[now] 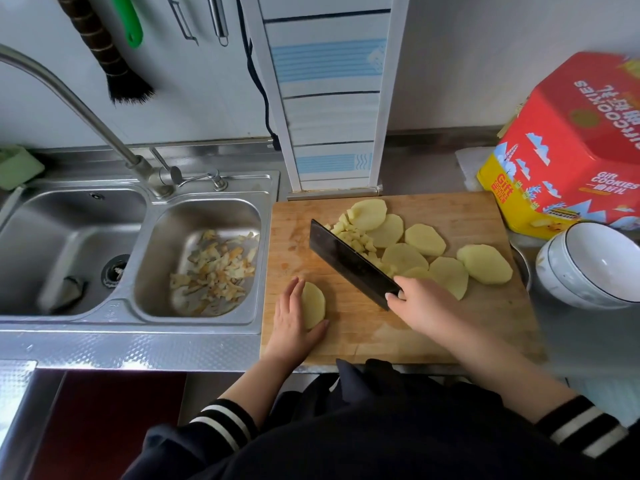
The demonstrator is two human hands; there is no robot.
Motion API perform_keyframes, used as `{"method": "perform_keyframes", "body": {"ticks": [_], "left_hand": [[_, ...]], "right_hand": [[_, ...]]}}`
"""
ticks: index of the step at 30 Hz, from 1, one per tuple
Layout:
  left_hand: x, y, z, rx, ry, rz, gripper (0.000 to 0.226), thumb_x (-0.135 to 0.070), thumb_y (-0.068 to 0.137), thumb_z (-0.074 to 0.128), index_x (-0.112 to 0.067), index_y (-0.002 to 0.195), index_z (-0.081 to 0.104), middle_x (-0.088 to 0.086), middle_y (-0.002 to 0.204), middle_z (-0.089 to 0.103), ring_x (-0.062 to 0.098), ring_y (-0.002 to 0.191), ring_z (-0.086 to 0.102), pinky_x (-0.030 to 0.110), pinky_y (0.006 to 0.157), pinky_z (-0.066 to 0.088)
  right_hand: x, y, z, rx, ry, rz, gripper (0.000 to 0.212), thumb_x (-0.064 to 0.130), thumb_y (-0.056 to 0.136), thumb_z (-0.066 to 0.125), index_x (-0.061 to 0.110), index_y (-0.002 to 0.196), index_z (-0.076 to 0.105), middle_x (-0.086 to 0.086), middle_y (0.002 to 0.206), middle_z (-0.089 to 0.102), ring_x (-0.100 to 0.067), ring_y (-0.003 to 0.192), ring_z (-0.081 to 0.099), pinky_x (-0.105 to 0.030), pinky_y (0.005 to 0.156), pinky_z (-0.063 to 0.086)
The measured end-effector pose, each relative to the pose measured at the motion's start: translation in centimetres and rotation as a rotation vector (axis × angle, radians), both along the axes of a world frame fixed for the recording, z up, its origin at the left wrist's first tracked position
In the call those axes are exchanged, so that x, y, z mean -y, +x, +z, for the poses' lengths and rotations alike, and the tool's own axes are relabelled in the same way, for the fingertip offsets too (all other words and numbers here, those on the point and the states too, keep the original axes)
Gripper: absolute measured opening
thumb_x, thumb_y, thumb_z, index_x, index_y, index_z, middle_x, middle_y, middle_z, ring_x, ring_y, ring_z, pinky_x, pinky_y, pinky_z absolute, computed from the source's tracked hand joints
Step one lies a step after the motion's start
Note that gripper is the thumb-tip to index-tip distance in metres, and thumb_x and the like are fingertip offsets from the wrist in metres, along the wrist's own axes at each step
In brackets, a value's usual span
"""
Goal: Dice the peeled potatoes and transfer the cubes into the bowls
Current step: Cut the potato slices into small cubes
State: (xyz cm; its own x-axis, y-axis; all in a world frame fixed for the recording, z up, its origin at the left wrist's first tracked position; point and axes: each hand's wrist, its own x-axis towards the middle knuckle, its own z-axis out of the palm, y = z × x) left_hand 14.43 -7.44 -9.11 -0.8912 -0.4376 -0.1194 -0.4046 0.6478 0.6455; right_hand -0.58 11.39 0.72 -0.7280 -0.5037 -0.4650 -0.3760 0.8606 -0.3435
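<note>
A wooden cutting board (433,341) lies on the steel counter. Near its left front, my left hand (291,323) holds a potato slice (313,304) between fingers and thumb. My right hand (426,306) grips the handle of a black cleaver (349,261), whose blade slants up and left over the board. Behind the blade lies a pile of small potato cubes (356,237). Several flat potato slices (426,239) spread across the board's right half. Stacked white bowls (595,265) stand right of the board.
A double steel sink (138,306) lies to the left, its right basin holding potato peels (214,268). A faucet (86,109) arches over it. A red cookie tin (571,150) stands behind the bowls. A metal bowl rim (521,265) shows between board and bowls.
</note>
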Motion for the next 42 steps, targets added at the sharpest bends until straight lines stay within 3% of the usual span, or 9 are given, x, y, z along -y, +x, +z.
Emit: {"method": "perform_keyframes", "body": {"ticks": [4,8,13,16,19,24,31,37,42], "left_hand": [[-1.4,-1.2,0.0,-0.034,-0.01,0.063,0.091,-0.032,0.077,0.081,-0.002,0.146,0.031,0.016,0.149,0.031,0.032,0.138,0.031,0.048,0.115,0.029],[-2.8,-2.6,0.5,0.013,-0.06,0.126,0.095,-0.046,0.076,0.079,-0.008,0.148,0.031,0.011,0.152,0.03,0.029,0.138,0.03,0.04,0.116,0.025],[-1.2,-1.3,0.4,0.078,-0.092,0.001,0.107,-0.043,0.072,0.082,-0.014,0.154,0.019,0.004,0.155,0.025,0.028,0.135,0.027,0.037,0.115,0.021],[0.1,-0.8,0.7,0.108,-0.094,-0.082,0.102,-0.037,0.075,0.081,-0.018,0.154,0.019,0.0,0.156,0.024,0.025,0.138,0.025,0.034,0.116,0.02],[0.7,-0.7,0.8,0.114,-0.082,-0.087,0.099,-0.035,0.075,0.081,-0.016,0.153,0.023,0.0,0.152,0.031,0.023,0.137,0.028,0.035,0.116,0.025],[-1.2,-0.6,0.8,0.129,-0.073,0.059,0.1,-0.04,0.076,0.079,-0.015,0.154,0.021,0.003,0.149,0.033,0.023,0.133,0.03,0.032,0.111,0.026],[-4.0,-0.7,0.6,0.205,-0.224,0.087,0.116,-0.068,0.072,0.069,-0.003,0.152,0.015,0.012,0.139,0.034,0.029,0.126,0.034,0.034,0.109,0.028],[-0.9,-0.1,-0.4,-0.001,-0.18,-0.224,0.102,-0.049,0.069,0.082,-0.016,0.149,0.029,0.005,0.146,0.035,0.024,0.13,0.038,0.039,0.111,0.035],[-0.2,-0.2,-0.8,-0.067,-0.21,-0.238,0.09,-0.048,0.064,0.086,-0.018,0.134,0.038,0.004,0.132,0.042,0.026,0.118,0.048,0.041,0.098,0.047]], "right_hand": [[1.2,1.6,0.5,-0.003,-0.048,0.002,0.045,0.032,0.102,0.042,0.014,0.144,0.042,0.006,0.098,0.064,-0.012,0.081,0.056,-0.026,0.064,0.045],[1.9,2.4,0.9,-0.006,-0.031,-0.01,0.037,0.031,0.102,0.04,0.009,0.131,0.051,-0.003,0.107,0.068,-0.022,0.096,0.063,-0.036,0.08,0.053],[1.8,3.1,0.3,0.055,-0.046,0.019,0.018,0.033,0.102,0.042,0.02,0.099,0.054,0.004,0.089,0.065,-0.022,0.09,0.063,-0.031,0.065,0.045],[1.9,3.8,-0.1,0.082,-0.075,0.022,0.024,0.036,0.101,0.044,0.014,0.097,0.055,0.001,0.094,0.067,-0.022,0.091,0.064,-0.034,0.066,0.046],[2.2,4.1,-0.3,0.099,-0.097,0.014,0.03,0.037,0.099,0.047,0.012,0.083,0.048,0.005,0.076,0.058,-0.018,0.073,0.058,-0.031,0.059,0.042],[2.8,3.7,0.4,0.157,-0.111,-0.012,0.035,0.036,0.099,0.047,0.006,0.115,0.057,-0.001,0.103,0.065,-0.02,0.096,0.061,-0.033,0.078,0.048],[3.0,3.0,0.1,0.088,-0.099,0.029,0.027,0.032,0.097,0.047,0.012,0.078,0.047,0.005,0.068,0.05,-0.013,0.06,0.047,-0.029,0.052,0.033],[1.9,3.2,0.1,0.117,-0.046,0.039,0.026,0.029,0.1,0.043,0.01,0.112,0.057,-0.001,0.096,0.066,-0.02,0.092,0.063,-0.034,0.072,0.05],[1.5,3.1,-0.7,0.136,-0.012,0.007,0.02,0.025,0.098,0.041,0.01,0.099,0.054,0.004,0.067,0.05,-0.016,0.066,0.049,-0.029,0.053,0.034]]}}
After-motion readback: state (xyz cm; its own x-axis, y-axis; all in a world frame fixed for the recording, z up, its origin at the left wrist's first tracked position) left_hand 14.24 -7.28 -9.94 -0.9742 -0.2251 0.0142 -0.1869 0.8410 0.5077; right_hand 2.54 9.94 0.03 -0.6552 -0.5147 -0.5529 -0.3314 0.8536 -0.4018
